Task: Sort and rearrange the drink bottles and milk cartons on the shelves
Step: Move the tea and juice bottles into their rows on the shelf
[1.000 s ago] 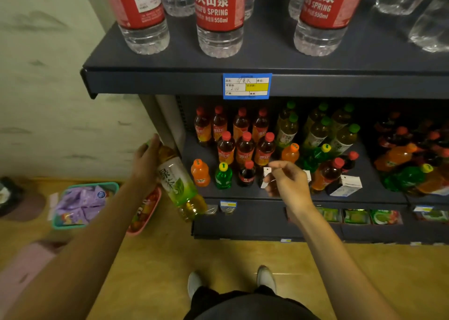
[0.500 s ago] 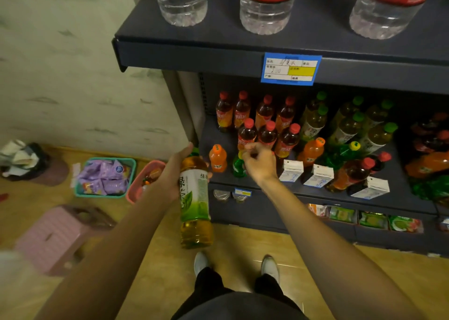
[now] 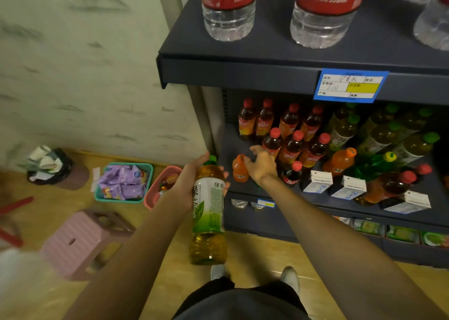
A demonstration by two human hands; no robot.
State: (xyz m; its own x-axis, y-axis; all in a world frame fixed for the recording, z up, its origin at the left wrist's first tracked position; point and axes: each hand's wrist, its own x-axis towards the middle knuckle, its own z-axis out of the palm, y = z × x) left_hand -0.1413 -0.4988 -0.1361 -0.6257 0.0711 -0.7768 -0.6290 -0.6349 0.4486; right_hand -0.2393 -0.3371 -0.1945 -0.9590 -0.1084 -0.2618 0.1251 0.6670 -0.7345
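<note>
Left hand grip wrapped round green tea bottle, right hand spread loose — holding nothing, beside orange bottle

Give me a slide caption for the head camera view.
Left hand grips green tea bottle; right hand reaches toward shelf.

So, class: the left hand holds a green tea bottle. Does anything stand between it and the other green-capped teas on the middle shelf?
Yes. The green tea bottle in the left hand is off the shelf's left end. The right hand, the small orange bottle and the red-capped bottles stand between it and the green-capped teas.
</note>
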